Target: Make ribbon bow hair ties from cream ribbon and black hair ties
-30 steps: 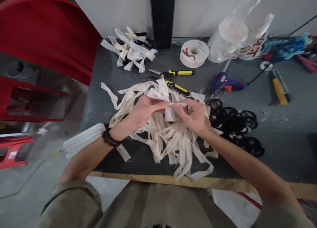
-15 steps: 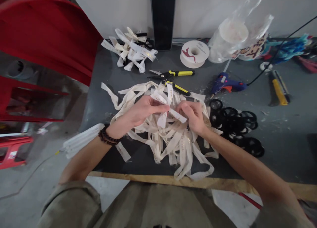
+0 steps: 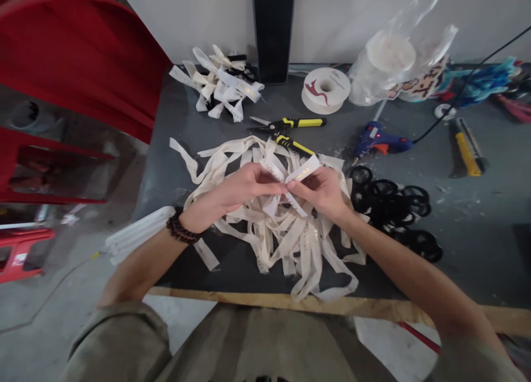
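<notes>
Dark surface [image 3: 468, 260] below me, wood along near edge. On it, pile of cream ribbons [image 3: 307, 241] spread under both my hands. Black rings [image 3: 385, 202] clustered just right of pile. Yellow-handled snips [image 3: 305, 122] at pile's far edge. My left hand [image 3: 244, 187] and right hand [image 3: 327, 192] close together, fingertips nearly meeting. Grip: both pinching white ribbon bow [image 3: 305, 169] near its middle, held above pile, ends splayed, gold lettering showing.
</notes>
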A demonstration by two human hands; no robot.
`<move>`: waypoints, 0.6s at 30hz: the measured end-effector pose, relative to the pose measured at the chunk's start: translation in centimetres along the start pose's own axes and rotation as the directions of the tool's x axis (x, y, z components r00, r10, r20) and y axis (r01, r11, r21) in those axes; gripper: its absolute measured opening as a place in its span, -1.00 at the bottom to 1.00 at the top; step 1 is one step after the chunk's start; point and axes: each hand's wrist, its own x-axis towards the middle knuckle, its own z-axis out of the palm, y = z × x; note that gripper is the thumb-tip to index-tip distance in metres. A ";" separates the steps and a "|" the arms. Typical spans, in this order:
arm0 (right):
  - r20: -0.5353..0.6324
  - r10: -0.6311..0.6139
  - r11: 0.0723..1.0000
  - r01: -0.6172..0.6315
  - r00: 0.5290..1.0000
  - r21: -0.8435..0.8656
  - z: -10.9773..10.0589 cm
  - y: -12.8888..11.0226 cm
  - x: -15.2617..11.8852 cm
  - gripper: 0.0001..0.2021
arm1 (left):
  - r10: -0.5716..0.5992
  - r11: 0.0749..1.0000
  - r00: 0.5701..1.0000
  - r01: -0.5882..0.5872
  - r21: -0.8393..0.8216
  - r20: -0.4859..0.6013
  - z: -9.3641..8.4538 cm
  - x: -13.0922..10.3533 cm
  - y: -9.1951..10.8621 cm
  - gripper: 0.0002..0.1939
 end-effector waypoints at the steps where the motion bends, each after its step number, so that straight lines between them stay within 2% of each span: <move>1: -0.028 -0.010 0.999 0.009 1.000 -0.047 0.1 0.0 -0.2 -0.59 | 0.029 0.999 0.999 -0.029 0.024 -0.020 0.0 0.0 0.0 -0.80; 5: -0.136 -0.070 0.984 0.047 0.988 -0.169 0.2 0.1 -0.8 -0.63 | 0.176 0.963 0.976 -0.144 0.229 -0.127 0.7 -0.6 0.4 -0.81; 9: -0.173 -0.086 0.974 0.046 0.981 -0.222 0.2 0.6 -0.9 -0.65 | 0.355 0.854 0.909 -0.223 0.469 -0.216 1.7 -1.2 0.8 -0.79; 11: -0.174 -0.130 0.964 0.084 0.976 -0.253 0.2 0.9 -1.0 -0.69 | 0.356 0.852 0.903 -0.209 0.479 -0.241 1.8 -1.2 0.7 -0.82; 14: -0.153 -0.187 0.942 0.133 0.970 -0.306 0.1 0.9 -1.0 -0.73 | 0.300 0.879 0.920 -0.162 0.449 -0.254 1.3 -1.0 0.4 -0.85; 18: -0.116 -0.176 0.939 0.131 0.978 -0.319 0.2 0.6 -1.0 -0.74 | 0.293 0.896 0.929 -0.186 0.403 -0.224 1.0 -0.7 0.4 -0.82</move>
